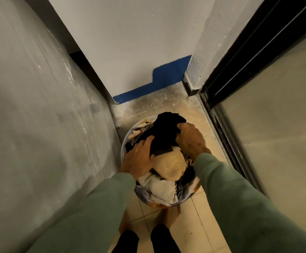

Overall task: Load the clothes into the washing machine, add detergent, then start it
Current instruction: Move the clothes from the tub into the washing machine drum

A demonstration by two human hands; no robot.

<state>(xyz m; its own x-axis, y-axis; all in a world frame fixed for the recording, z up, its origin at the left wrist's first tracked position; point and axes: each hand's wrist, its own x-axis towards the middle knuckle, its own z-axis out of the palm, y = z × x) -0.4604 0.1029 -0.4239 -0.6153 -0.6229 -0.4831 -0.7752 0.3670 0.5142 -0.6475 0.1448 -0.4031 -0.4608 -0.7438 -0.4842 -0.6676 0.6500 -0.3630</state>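
Observation:
A round pale basin [124, 141] stands on the floor in front of me, heaped with clothes. On top lies a black garment [165, 132], with a beige one [170, 164] and white cloth [159, 187] below it. My left hand [139, 157] grips the black garment's near left edge. My right hand [190, 137] grips its right side, fingers curled into the cloth. No washing machine or detergent can be made out with certainty.
A tall grey surface [38, 115] wrapped in plastic film fills the left side. A dark sliding-door frame [227, 125] runs along the right. A white wall with a blue skirting [148, 90] closes the far end. My feet stand on beige floor tiles [190, 221].

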